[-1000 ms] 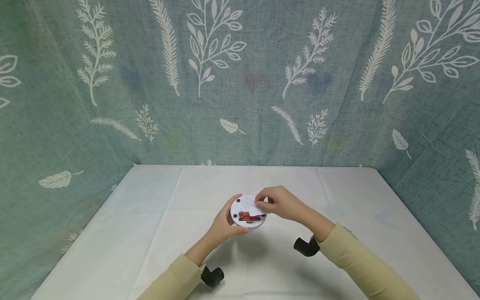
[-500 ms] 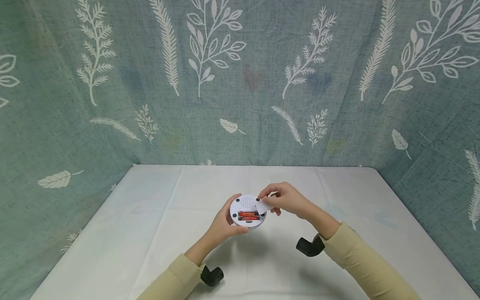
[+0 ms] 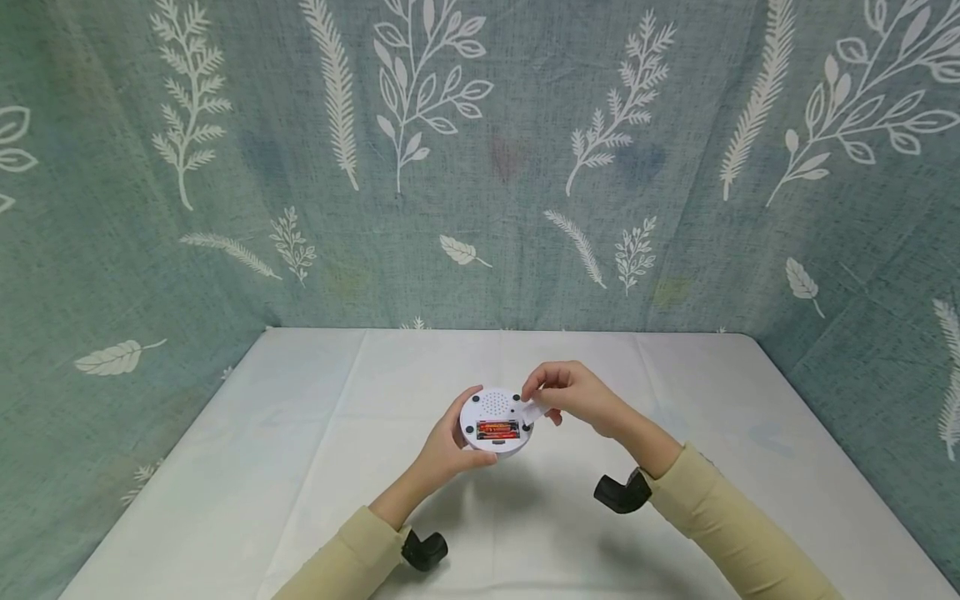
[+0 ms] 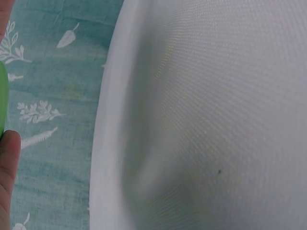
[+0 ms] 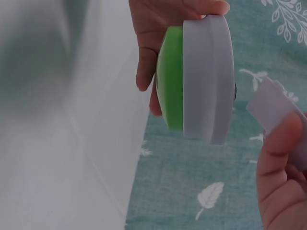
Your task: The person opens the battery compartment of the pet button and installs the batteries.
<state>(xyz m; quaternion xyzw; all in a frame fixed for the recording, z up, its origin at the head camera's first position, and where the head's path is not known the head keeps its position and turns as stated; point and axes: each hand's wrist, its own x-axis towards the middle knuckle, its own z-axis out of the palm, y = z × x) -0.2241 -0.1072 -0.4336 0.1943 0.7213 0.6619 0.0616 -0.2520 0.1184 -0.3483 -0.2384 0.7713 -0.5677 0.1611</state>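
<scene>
My left hand grips a round white device by its edge, its back turned up toward the head camera. Speaker holes, small dark feet and an uncovered compartment with red batteries show on that back. Seen side-on in the right wrist view, the device has a green front half. Between thumb and fingers my right hand pinches a small white battery cover, which stands apart from the device there. The left wrist view catches only fingertips and a green sliver at its left edge.
Under both hands spreads a table with a white cloth. A green-blue curtain with white leaf prints hangs behind it and at its sides. A black camera mount sits at the left wrist, another black mount at the right.
The right hand has drawn the battery cover up and right, off the compartment, so the batteries show fully. The left hand and the device have barely moved.
</scene>
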